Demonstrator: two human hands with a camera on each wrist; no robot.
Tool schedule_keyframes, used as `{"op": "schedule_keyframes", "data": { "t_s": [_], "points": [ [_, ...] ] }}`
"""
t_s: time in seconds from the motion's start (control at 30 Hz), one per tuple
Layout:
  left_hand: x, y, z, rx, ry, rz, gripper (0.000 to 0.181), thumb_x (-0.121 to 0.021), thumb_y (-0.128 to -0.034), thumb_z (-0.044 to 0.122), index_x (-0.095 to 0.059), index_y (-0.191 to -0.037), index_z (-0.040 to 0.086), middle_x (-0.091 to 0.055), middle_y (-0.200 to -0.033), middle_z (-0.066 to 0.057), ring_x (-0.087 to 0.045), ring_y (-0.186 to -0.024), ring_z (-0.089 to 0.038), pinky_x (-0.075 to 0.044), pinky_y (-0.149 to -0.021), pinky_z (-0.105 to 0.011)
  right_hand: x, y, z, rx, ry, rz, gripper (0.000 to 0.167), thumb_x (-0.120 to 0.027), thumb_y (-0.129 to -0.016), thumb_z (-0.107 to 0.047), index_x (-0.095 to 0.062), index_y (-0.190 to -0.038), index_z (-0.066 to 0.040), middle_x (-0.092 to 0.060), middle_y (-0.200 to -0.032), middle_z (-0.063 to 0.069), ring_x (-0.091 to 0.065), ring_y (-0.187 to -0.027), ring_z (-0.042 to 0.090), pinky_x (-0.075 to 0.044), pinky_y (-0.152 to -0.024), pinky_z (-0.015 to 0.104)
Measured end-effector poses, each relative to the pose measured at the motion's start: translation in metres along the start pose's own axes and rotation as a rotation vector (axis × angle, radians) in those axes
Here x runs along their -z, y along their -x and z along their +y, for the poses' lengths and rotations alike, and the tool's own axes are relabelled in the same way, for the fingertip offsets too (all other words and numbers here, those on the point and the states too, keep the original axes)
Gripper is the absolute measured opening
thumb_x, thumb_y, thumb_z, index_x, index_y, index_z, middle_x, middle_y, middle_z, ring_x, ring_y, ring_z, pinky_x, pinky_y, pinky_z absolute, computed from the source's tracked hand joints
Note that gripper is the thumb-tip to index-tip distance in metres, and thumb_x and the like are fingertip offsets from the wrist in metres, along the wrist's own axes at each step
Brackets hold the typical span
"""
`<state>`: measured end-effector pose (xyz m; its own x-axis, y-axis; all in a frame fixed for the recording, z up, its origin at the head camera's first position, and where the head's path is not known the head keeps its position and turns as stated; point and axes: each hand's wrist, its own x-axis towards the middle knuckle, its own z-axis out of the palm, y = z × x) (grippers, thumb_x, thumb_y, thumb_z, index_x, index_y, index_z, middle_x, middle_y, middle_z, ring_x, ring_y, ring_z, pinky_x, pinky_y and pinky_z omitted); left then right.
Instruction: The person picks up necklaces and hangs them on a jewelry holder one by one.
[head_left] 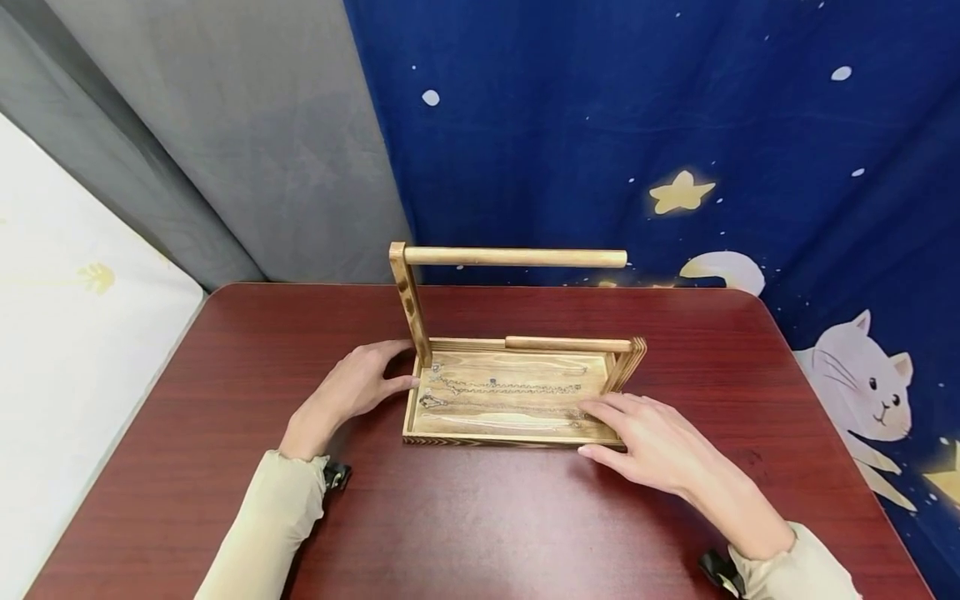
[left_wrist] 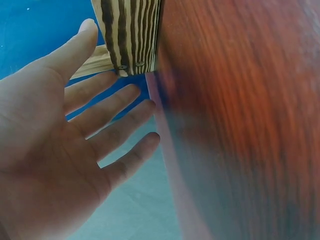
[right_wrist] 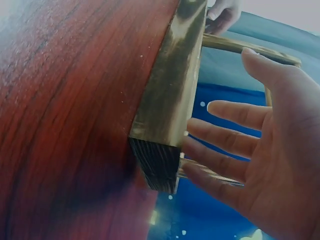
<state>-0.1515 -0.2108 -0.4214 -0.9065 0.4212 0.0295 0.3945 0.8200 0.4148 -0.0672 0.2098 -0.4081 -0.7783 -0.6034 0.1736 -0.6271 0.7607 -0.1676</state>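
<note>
A shallow wooden tray (head_left: 517, 441) stands on the table with several fine chains, which look like necklaces (head_left: 517, 388), laid lengthwise in it. From its left end rises a wooden post (head_left: 411, 308) bearing a long round bar (head_left: 517, 257). My left hand (head_left: 356, 385) is at the tray's left end, thumb by the rim; the left wrist view shows its fingers spread beside the striped wood (left_wrist: 131, 35). Over the right front corner lies my right hand (head_left: 648, 437), fingertips above the tray's inside and thumb by the front edge. Its fingers look extended in the right wrist view.
A shorter wooden rod (head_left: 570, 344) runs along the tray's back edge, near a slanted wooden piece (head_left: 628, 367) at the right end. The dark red table (head_left: 480, 525) reaches back to grey (head_left: 300, 150) and blue curtains (head_left: 540, 125).
</note>
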Motion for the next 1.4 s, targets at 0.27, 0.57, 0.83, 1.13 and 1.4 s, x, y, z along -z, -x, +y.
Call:
{"op": "schedule_keyframes", "data": {
  "t_s": [0.27, 0.57, 0.83, 1.13, 1.4],
  "points": [
    [-0.002, -0.004, -0.002, -0.001, 0.047, -0.011, 0.061, -0.074, -0.0899, 0.039, -0.055, -0.142, 0.013, -0.059, -0.138, -0.008, -0.055, -0.127, -0.028, -0.045, -0.102, -0.048, -0.008, -0.008, 0.003, 0.016, -0.065, -0.019, 0.052, -0.067, -0.09, -0.054, -0.068, -0.126, -0.017, -0.067, -0.12, -0.004, -0.064, -0.109, 0.016, -0.052, -0.09, 0.041],
    [-0.003, -0.007, -0.003, 0.007, 0.088, 0.002, 0.058, -0.075, -0.0897, 0.036, -0.056, -0.14, 0.014, -0.062, -0.134, -0.007, -0.057, -0.124, -0.028, -0.046, -0.101, -0.047, -0.016, -0.017, 0.009, 0.044, -0.132, -0.02, 0.036, -0.072, -0.091, -0.038, -0.072, -0.12, -0.017, -0.069, -0.115, -0.007, -0.065, -0.107, 0.011, -0.054, -0.088, 0.036],
    [-0.007, -0.01, -0.003, 0.004, 0.125, 0.025, 0.048, -0.076, -0.0892, 0.032, -0.06, -0.132, 0.016, -0.065, -0.129, -0.006, -0.059, -0.122, -0.027, -0.046, -0.101, -0.045, -0.023, -0.024, 0.014, 0.081, -0.174, -0.006, 0.028, -0.076, -0.089, -0.021, -0.074, -0.116, -0.016, -0.071, -0.11, -0.007, -0.067, -0.101, 0.01, -0.055, -0.085, 0.036],
    [-0.007, -0.014, -0.005, 0.017, 0.163, 0.016, 0.051, -0.077, -0.0884, 0.029, -0.059, -0.133, 0.01, -0.066, -0.126, -0.01, -0.059, -0.121, -0.03, -0.046, -0.1, -0.046, -0.029, -0.035, 0.012, 0.095, -0.253, -0.003, 0.026, -0.078, -0.087, -0.018, -0.074, -0.112, -0.014, -0.072, -0.105, -0.004, -0.068, -0.092, 0.008, -0.055, -0.079, 0.033],
    [-0.008, -0.017, -0.006, 0.025, 0.179, 0.001, 0.051, -0.078, -0.0882, 0.028, -0.06, -0.133, 0.012, -0.068, -0.124, -0.009, -0.06, -0.121, -0.029, -0.046, -0.1, -0.046, -0.034, -0.04, 0.009, 0.065, -0.327, -0.015, 0.023, -0.079, -0.085, -0.011, -0.074, -0.107, -0.013, -0.073, -0.096, -0.005, -0.068, -0.082, 0.006, -0.055, -0.073, 0.026]
  ]
}}
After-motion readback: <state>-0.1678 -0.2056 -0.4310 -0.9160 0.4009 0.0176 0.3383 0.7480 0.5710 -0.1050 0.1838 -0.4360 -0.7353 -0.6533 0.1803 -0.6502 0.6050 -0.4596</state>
